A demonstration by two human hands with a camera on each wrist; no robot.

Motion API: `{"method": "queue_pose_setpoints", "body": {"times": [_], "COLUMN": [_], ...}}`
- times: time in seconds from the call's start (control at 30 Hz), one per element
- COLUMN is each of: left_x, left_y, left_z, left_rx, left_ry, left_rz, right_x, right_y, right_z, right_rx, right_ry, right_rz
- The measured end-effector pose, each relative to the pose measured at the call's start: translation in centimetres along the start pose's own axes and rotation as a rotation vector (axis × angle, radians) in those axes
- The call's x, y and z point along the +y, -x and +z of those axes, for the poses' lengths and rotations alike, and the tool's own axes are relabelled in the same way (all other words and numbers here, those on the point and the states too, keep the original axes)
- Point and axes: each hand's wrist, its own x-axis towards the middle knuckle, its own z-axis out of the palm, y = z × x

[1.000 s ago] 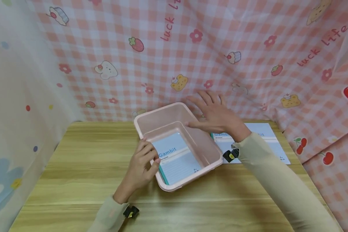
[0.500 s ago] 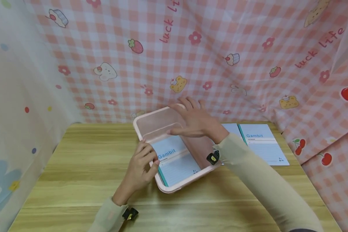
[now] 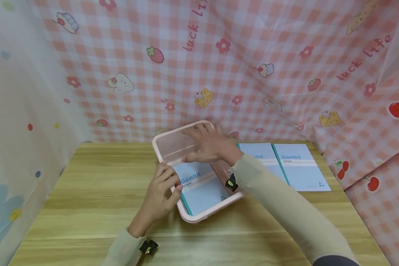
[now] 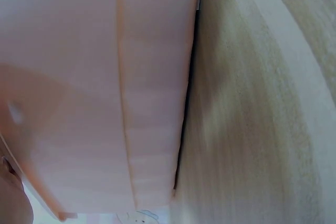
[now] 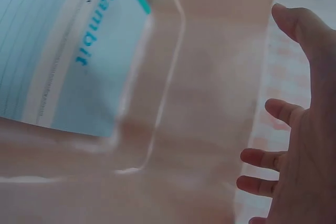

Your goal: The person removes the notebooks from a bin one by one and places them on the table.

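Observation:
A pink plastic bin [image 3: 216,207] stands at an angle on the table, with a blue-and-white "Gambit" notebook [image 3: 203,194] lying flat inside. At its left rim my left hand [image 3: 157,194] holds on, fingers bent over the edge and thumb beside it. In the left wrist view the bin's outer wall [image 4: 79,108] fills the left half, with a bit of the hand [image 4: 13,200] by the rim. My right hand [image 3: 207,146] hovers over the bin's far right part, fingers spread and holding nothing. The right wrist view shows the notebook [image 5: 79,61] below that hand [image 5: 310,124].
Two more "Gambit" notebooks, one [image 3: 272,168] partly behind the right sleeve and another [image 3: 304,173] beside it, lie right of the bin. A pink checked curtain [image 3: 136,55] hangs behind the wooden table [image 3: 96,192], and a white curtain [image 3: 30,85] hangs at the left.
My right hand has moved left and a little down across the bin, uncovering more of the notebooks at the right. My left hand has kept its place on the rim.

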Motion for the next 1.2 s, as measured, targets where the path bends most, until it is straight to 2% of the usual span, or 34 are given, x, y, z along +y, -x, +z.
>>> {"method": "queue_pose_setpoints", "body": {"times": [0.23, 0.4, 0.6, 0.77, 1.03, 1.2], "left_x": [-0.1, -0.2, -0.3, -0.3, -0.1, -0.2], "left_y": [0.0, 0.0, 0.0, 0.0, -0.2, -0.1], "left_z": [0.0, 0.0, 0.1, 0.1, 0.1, 0.0], "left_rx": [0.008, 0.015, 0.013, 0.020, 0.010, 0.027], "left_ry": [-0.007, -0.006, -0.011, -0.009, -0.006, 0.001], "left_rz": [0.012, 0.020, 0.022, 0.025, 0.028, 0.041], "right_x": [-0.4, -0.7, -1.1, -1.6, -1.7, -1.7], "right_y": [-1.1, -2.0, -3.0, -3.4, -3.5, -3.7], "right_z": [1.3, 2.4, 3.7, 4.2, 5.3, 6.8], "right_rx": [-0.034, -0.043, -0.150, -0.208, -0.246, -0.227], "right_ry": [-0.025, 0.045, 0.128, 0.119, 0.138, 0.194], "right_rz": [-0.032, -0.066, -0.081, -0.089, -0.069, -0.083]}}
